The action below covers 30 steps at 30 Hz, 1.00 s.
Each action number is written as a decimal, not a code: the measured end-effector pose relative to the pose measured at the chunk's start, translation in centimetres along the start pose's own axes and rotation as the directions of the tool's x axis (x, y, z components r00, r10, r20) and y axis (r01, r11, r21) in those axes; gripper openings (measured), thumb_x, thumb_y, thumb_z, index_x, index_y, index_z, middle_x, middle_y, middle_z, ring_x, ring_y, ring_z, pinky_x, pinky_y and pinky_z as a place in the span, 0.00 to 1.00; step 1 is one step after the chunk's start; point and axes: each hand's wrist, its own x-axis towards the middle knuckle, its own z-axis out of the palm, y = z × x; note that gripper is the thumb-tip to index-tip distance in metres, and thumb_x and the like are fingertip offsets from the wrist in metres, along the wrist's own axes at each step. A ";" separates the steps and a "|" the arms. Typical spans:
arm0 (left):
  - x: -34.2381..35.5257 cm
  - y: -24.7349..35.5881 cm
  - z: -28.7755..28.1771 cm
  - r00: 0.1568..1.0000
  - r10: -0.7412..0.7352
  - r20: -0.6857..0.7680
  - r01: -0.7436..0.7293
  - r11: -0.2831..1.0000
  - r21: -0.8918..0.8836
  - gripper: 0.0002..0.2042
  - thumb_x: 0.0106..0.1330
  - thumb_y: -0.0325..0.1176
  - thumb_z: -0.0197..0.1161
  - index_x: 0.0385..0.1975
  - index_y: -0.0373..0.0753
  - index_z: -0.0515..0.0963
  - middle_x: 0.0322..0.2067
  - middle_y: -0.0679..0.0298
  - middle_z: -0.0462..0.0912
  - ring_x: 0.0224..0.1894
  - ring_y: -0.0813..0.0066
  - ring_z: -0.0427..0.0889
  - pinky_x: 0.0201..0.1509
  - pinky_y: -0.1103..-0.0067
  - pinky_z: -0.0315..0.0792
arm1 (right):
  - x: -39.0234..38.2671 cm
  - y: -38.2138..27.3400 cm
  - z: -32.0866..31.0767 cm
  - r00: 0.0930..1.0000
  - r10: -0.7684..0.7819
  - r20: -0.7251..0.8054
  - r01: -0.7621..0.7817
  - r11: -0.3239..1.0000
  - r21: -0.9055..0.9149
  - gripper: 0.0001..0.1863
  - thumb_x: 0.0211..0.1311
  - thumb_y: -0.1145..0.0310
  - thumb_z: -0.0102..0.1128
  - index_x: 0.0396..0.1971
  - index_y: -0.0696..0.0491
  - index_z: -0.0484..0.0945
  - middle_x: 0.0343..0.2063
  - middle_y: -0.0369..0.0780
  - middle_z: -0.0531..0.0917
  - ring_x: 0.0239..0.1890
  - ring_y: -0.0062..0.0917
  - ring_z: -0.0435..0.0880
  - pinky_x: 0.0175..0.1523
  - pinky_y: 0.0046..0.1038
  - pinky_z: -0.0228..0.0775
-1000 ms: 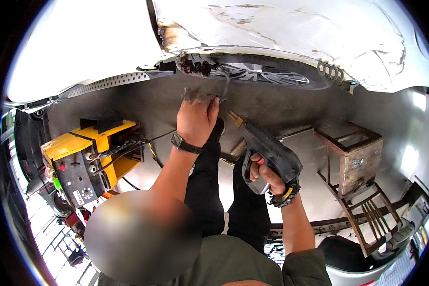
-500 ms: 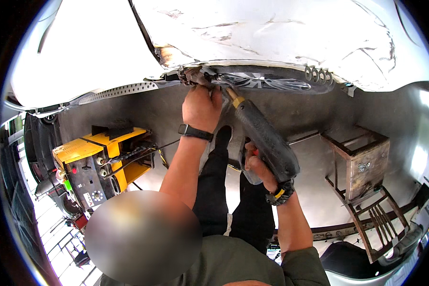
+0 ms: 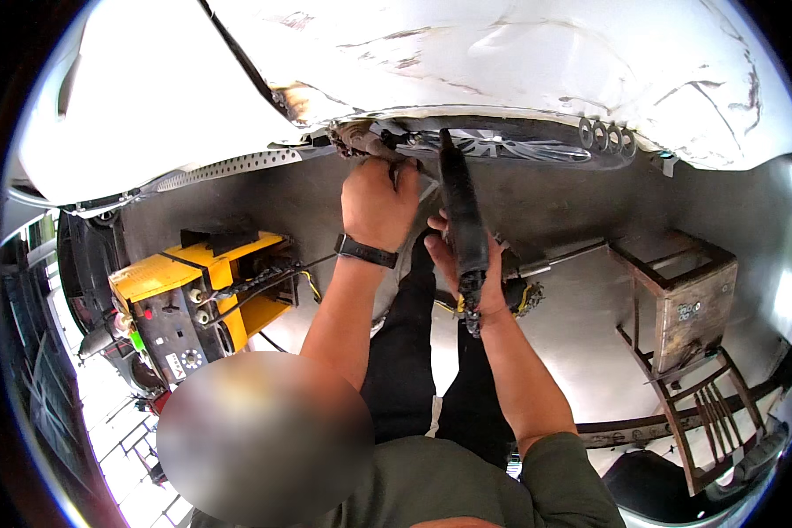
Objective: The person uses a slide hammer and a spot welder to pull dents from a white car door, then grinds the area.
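A white car's dented, scratched side panel spans the top. At its burnt lower edge, my left hand is closed against a torn, rusty-brown metal part. Its fingertips are turned away, so what they pinch is hidden. My right hand grips a black welding gun from the right. The gun's narrow dark nose points up at the wheel, just right of my left hand. I cannot tell whether the nose touches anything.
Several metal rings stick out from the panel's lower edge. A yellow machine with cables stands on the left. On the right are a rusty metal-framed stand and a slatted wooden piece.
My right hand has swung the gun upright and leftward, raising its nose toward the wheel. The brass-coloured tip no longer shows. My left hand stays at the burnt edge.
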 end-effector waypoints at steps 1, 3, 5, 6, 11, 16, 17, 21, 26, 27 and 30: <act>0.0 0.1 -0.1 1.000 0.011 0.007 -0.011 1.000 0.004 0.14 0.66 0.39 0.64 0.30 0.32 0.83 0.28 0.43 0.83 0.35 0.39 0.83 0.35 0.59 0.76 | 0.2 1.0 0.3 0.998 -0.056 -0.025 0.053 0.994 -0.095 0.20 0.62 0.83 0.68 0.54 0.59 0.77 0.45 0.41 0.85 0.43 0.20 0.84 0.48 0.23 0.80; -0.5 0.5 -0.6 0.999 0.026 0.047 -0.027 0.999 0.019 0.13 0.67 0.38 0.63 0.32 0.32 0.83 0.30 0.44 0.84 0.34 0.41 0.83 0.35 0.61 0.76 | 0.0 2.2 0.0 0.997 -0.052 -0.054 0.047 0.994 -0.097 0.24 0.56 0.81 0.75 0.54 0.58 0.78 0.44 0.39 0.86 0.42 0.16 0.82 0.47 0.21 0.78; -1.9 0.1 -1.9 0.995 0.056 0.082 -0.053 0.998 -0.037 0.11 0.67 0.37 0.64 0.33 0.32 0.82 0.29 0.46 0.84 0.32 0.45 0.84 0.35 0.63 0.76 | -0.1 3.1 0.1 0.993 0.025 -0.115 -0.025 1.000 -0.004 0.25 0.56 0.81 0.74 0.54 0.58 0.78 0.48 0.39 0.85 0.46 0.18 0.83 0.50 0.22 0.78; -2.7 0.0 -2.6 0.991 0.082 0.105 -0.072 0.992 -0.103 0.10 0.67 0.35 0.65 0.34 0.32 0.82 0.29 0.48 0.84 0.31 0.49 0.85 0.34 0.66 0.76 | -0.2 3.5 0.2 0.988 0.062 -0.143 -0.056 0.997 0.044 0.26 0.55 0.82 0.74 0.55 0.58 0.77 0.49 0.40 0.85 0.47 0.19 0.83 0.51 0.23 0.77; -6.6 0.8 -7.0 0.971 0.073 0.229 -0.029 0.981 -0.192 0.06 0.65 0.29 0.67 0.35 0.33 0.81 0.26 0.54 0.83 0.28 0.61 0.84 0.34 0.72 0.75 | -1.0 3.4 1.5 0.916 -0.396 -0.067 0.362 0.886 -0.291 0.30 0.55 0.83 0.73 0.59 0.56 0.75 0.59 0.42 0.80 0.59 0.28 0.81 0.62 0.28 0.73; -5.2 1.2 -7.1 0.921 0.352 0.166 -0.335 0.934 -0.120 0.06 0.62 0.29 0.69 0.35 0.34 0.82 0.28 0.54 0.83 0.30 0.58 0.85 0.34 0.71 0.76 | -0.8 4.5 2.4 0.983 -0.180 -0.023 0.181 0.960 0.212 0.28 0.58 0.85 0.68 0.59 0.55 0.74 0.56 0.42 0.81 0.60 0.31 0.80 0.67 0.33 0.72; -5.0 1.2 -7.1 0.912 0.370 0.177 -0.351 0.927 -0.128 0.06 0.62 0.29 0.69 0.35 0.34 0.82 0.28 0.54 0.83 0.30 0.58 0.85 0.34 0.71 0.76 | -0.7 5.5 2.2 0.995 -0.098 -0.007 0.093 0.918 0.385 0.27 0.59 0.85 0.67 0.59 0.55 0.74 0.56 0.41 0.81 0.60 0.31 0.80 0.67 0.33 0.72; -4.5 1.0 -7.7 0.791 0.533 0.300 -0.532 0.842 -0.092 0.12 0.58 0.30 0.71 0.40 0.35 0.80 0.32 0.53 0.82 0.31 0.56 0.83 0.34 0.69 0.76 | -1.1 8.7 2.1 0.997 -0.080 -0.006 0.076 0.911 0.405 0.22 0.70 0.74 0.60 0.62 0.55 0.72 0.57 0.41 0.79 0.60 0.30 0.79 0.67 0.33 0.73; -4.4 -1.8 -5.8 0.755 0.563 0.337 -0.501 0.826 -0.256 0.16 0.56 0.33 0.72 0.41 0.34 0.77 0.31 0.53 0.78 0.29 0.55 0.80 0.32 0.69 0.74 | -2.2 10.8 1.9 0.988 0.119 0.102 -0.150 0.542 0.827 0.23 0.70 0.78 0.60 0.64 0.54 0.70 0.59 0.41 0.77 0.61 0.30 0.79 0.68 0.31 0.72; -4.1 -2.6 -5.4 0.786 0.497 0.369 -0.414 0.865 -0.284 0.14 0.58 0.32 0.71 0.41 0.35 0.78 0.32 0.53 0.79 0.31 0.52 0.80 0.34 0.67 0.74 | -2.9 10.8 1.7 0.973 0.177 0.152 -0.216 0.446 0.868 0.27 0.67 0.80 0.64 0.65 0.54 0.70 0.59 0.42 0.77 0.62 0.30 0.79 0.69 0.32 0.72; -4.3 -4.4 -4.2 0.805 0.441 0.396 -0.281 0.873 -0.399 0.12 0.62 0.34 0.68 0.41 0.35 0.79 0.32 0.51 0.80 0.33 0.47 0.79 0.36 0.65 0.74 | -3.8 9.1 4.4 0.996 -0.029 -0.085 0.054 0.950 0.308 0.26 0.67 0.77 0.65 0.64 0.54 0.70 0.58 0.43 0.78 0.62 0.30 0.79 0.67 0.32 0.74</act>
